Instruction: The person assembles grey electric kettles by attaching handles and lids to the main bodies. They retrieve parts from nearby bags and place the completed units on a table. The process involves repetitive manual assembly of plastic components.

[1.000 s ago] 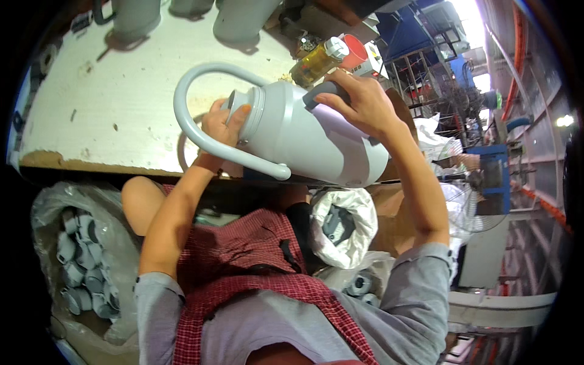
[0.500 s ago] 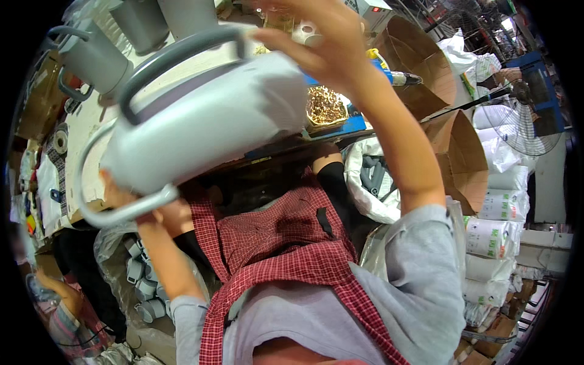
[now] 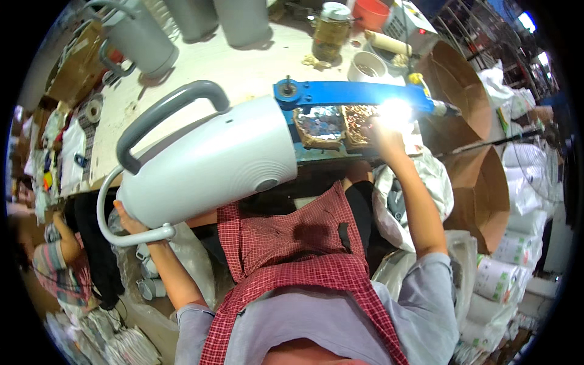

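- Now your left hand (image 3: 131, 222) grips the grey jug (image 3: 210, 167) by its thin wire loop; bulky, smooth, likely light: steady the body.
- Your right hand (image 3: 383, 131) reaches into glare; grip unclear.

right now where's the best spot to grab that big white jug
Probably the dark grey handle arching over the white jug, taken from above: the jug lies tilted on its side, that loop is open and free, while the left hand holds the thin white bail underneath.
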